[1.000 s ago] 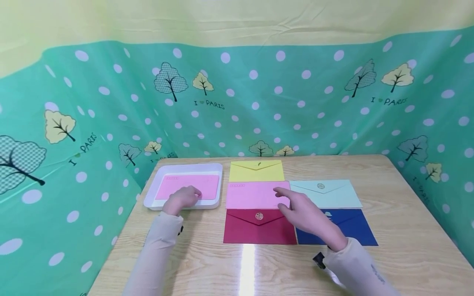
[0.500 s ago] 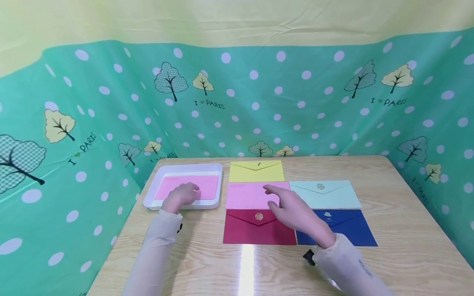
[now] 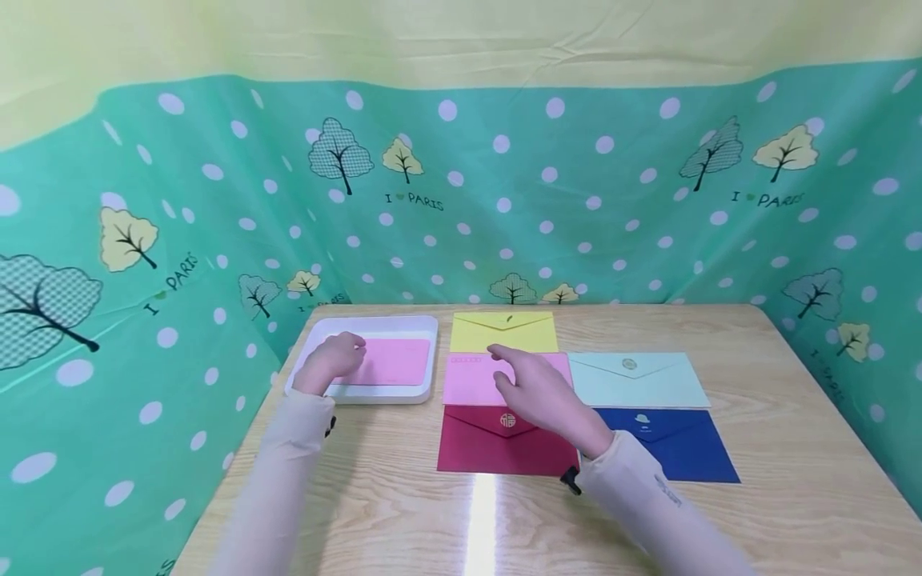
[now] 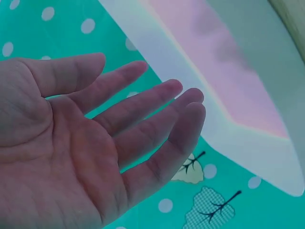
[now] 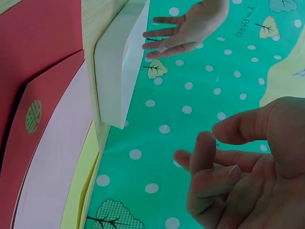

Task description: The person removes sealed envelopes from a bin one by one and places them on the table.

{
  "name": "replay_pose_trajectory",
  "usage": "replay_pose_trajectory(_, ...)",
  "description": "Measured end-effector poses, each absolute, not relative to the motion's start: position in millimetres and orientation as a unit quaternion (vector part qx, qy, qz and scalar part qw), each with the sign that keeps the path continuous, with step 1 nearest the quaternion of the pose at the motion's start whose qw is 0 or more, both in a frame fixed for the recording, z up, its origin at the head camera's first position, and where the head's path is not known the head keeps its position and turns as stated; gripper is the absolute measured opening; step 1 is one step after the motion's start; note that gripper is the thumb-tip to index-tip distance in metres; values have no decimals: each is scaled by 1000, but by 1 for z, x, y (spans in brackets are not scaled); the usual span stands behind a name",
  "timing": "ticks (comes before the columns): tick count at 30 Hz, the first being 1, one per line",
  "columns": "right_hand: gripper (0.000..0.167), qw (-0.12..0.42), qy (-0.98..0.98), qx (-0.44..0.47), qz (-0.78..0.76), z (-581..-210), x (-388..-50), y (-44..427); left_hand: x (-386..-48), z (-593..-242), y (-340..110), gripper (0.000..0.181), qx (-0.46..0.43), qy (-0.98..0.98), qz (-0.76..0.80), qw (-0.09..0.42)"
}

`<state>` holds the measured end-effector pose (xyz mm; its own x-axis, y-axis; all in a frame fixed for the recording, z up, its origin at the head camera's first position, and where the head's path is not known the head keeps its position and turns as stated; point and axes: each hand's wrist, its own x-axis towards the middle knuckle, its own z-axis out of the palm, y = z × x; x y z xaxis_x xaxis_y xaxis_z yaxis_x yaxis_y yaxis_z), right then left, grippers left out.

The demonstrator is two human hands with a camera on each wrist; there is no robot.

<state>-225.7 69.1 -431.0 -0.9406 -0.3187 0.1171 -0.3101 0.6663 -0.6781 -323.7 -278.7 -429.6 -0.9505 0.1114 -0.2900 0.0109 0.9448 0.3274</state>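
Note:
A pink envelope lies in a white tray at the left of the table. My left hand hovers over the tray's left part, its fingers loosely spread with nothing in them. In the left wrist view the palm and slightly bent fingers show apart from the tray. My right hand is above another pink envelope and a dark red envelope. Its fingers are loosely bent around nothing, and the right wrist view shows it raised off the envelopes.
A yellow envelope lies behind the pink one on the table. To the right lie a pale mint envelope and a dark blue envelope. A green dotted curtain surrounds the wooden table at the back and sides.
My left hand has moved left and slightly up from the pink envelope in the tray. My right hand has drifted left over the other pink envelope. The envelopes have kept their places.

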Motion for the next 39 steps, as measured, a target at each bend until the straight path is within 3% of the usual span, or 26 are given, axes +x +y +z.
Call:
replay_pose_trajectory(12,52,35,900,-170,-401,-432,-242,35,-340,-408,-294,51,-3,962,187,200)
replay_pose_trajectory(26,56,54,871,-190,-451,-443,-268,-11,-359,-408,-313,50,-41,955,198,218)
replay_pose_trajectory(32,58,118,823,-168,-529,-454,-275,-37,-360,-415,-320,60,-62,949,206,231)
replay_pose_trajectory(39,67,188,746,-74,-634,-474,-283,-59,-356,-425,-325,71,-114,920,291,238)
